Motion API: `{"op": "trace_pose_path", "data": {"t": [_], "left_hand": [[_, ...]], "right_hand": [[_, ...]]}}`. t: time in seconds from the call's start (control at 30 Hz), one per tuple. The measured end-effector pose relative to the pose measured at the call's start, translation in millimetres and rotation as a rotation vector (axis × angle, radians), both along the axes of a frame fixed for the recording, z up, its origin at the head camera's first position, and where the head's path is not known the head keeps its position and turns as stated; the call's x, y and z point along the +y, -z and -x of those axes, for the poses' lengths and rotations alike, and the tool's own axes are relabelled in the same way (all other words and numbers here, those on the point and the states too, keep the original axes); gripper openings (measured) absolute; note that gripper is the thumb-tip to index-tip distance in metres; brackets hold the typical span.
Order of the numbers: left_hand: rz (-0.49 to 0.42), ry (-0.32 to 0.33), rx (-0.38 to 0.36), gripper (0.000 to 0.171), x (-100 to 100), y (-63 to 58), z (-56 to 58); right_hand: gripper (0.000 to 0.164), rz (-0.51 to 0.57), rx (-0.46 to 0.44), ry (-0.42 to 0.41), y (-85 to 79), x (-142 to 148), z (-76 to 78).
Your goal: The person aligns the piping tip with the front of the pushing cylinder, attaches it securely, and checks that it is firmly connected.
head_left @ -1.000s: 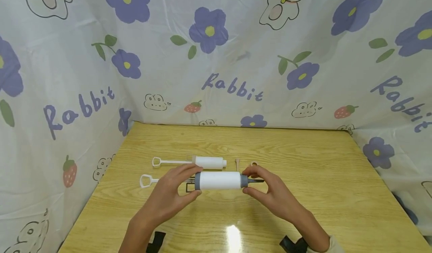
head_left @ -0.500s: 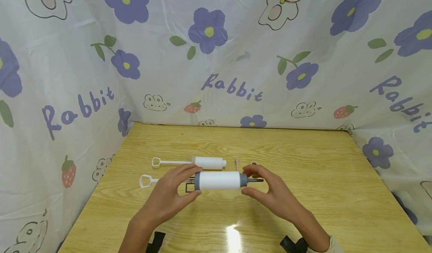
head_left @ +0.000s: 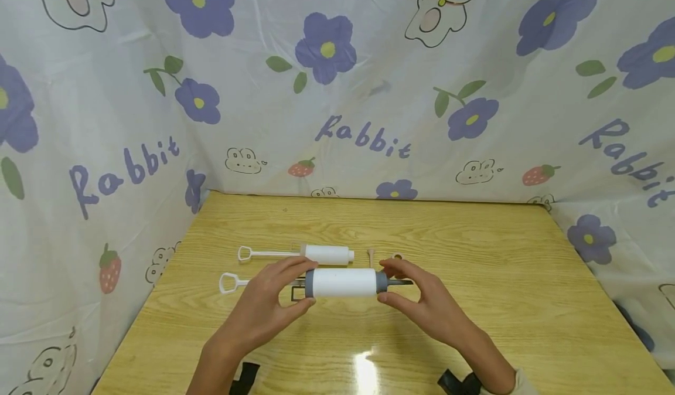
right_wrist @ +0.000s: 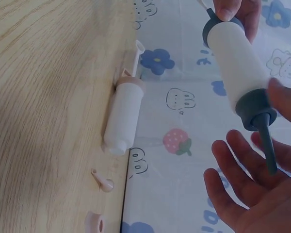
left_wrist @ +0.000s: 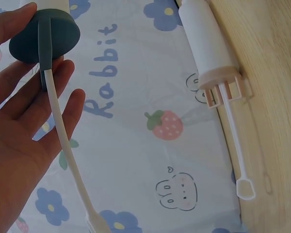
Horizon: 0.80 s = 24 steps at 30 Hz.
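White plastic cylinder (head_left: 345, 282) is held above the pale wooden table (head_left: 474, 237), left hand (head_left: 265, 298) pinching its round grey left cap (head_left: 309, 283), right hand (head_left: 431, 304) its grey right cap (head_left: 381, 282); uneven fingertip pressure could let it slip.

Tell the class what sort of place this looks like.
Probably a screened tabletop workspace: a wood-grain table, a flower-printed sheet hung behind and beside it, and a syringe-like tool held by the left hand and right hand.
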<state>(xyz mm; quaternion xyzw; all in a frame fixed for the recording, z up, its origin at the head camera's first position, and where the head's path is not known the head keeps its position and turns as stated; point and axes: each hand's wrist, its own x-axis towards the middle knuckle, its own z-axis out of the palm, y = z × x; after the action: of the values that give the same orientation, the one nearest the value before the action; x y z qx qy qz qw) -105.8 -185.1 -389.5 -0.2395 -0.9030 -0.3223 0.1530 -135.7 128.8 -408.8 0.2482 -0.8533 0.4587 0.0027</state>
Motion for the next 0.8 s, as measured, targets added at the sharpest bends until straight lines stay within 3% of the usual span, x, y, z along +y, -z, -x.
{"op": "trace_pose_path", "data": {"t": [0.2,0.4,0.67,0.8], "left_hand": [[0.004,0.002,0.008,0.059,0.3,-0.3,-0.4],[0.008,-0.005,-0.006,0.059,1.6,-1.3,-0.8],[0.017,-0.015,-0.004,0.058,1.7,-2.3,-1.1],[0.020,-0.014,-0.003,0.058,1.6,-2.5,-1.0]], "right_hand": [[0.040,0.027,0.044,-0.045,-0.5,-0.8,1.3],[0.027,-0.013,0.020,0.012,0.6,-1.3,-0.5],[0.043,0.008,0.021,-0.001,-3.3,-0.7,-0.4],[0.035,0.012,0.047,-0.023,-3.8,-1.0,-0.8]]}}
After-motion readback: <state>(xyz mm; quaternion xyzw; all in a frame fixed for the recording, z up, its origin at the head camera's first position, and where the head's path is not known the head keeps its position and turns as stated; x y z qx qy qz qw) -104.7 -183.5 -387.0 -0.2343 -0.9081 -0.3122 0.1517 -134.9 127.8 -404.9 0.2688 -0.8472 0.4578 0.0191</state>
